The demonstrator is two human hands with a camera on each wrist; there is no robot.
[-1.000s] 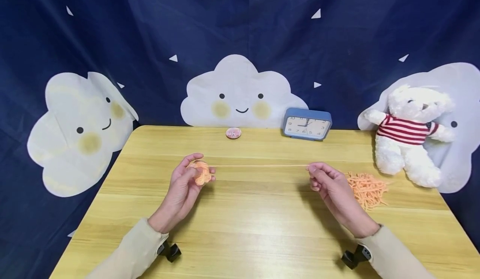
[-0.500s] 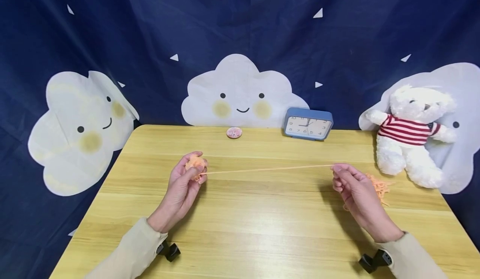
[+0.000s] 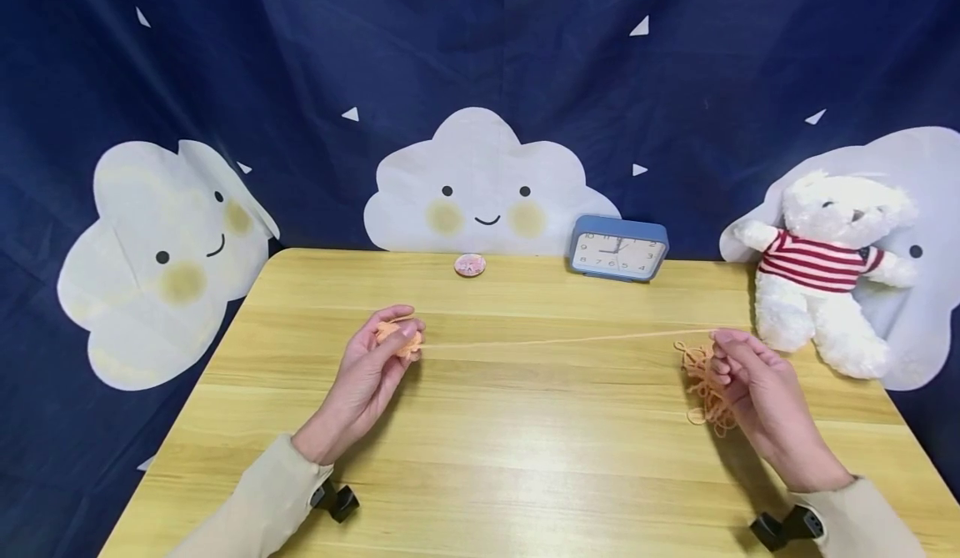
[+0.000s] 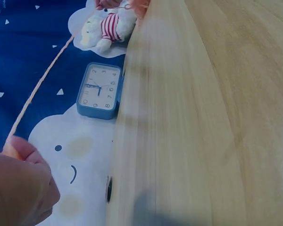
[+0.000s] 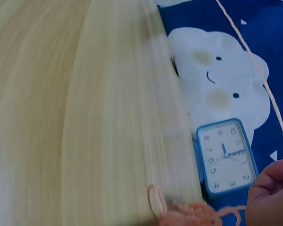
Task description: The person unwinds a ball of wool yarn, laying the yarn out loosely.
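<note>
Left hand (image 3: 360, 387): thumb and fingers curled on a small yarn ball (image 3: 407, 347), thumb lying across its front, so part of the ball is hidden. Right hand (image 3: 772, 399): thumb and index fingertips together, pinching the yarn strand (image 3: 570, 340); other fingers folded in. Strand runs from ball to right fingertips, nearly level, rising slightly toward the right. Both hands look raised off the wood, shadows below. Loose yarn pile (image 3: 703, 383) on the table, just beside the right hand, partly behind it from here; right wrist view has a curl of yarn linking hand and pile.

Table (image 3: 525, 441): wide stretch of wood between the hands and on the near side of the strand. Right hand nearer its side edge than left hand is. Far edge: pink disc (image 3: 470, 265) near the middle, blue clock (image 3: 618, 249) upright to the right of it. White bear (image 3: 817, 270) in a red-striped shirt leans at the right rear corner. Navy cloth (image 3: 300, 66) with smiling clouds behind.

Yarn look: peach-orange throughout. Ball lumpy, strands visible; strand thin, straight; pile tangled, loops spilling at its lower end.
</note>
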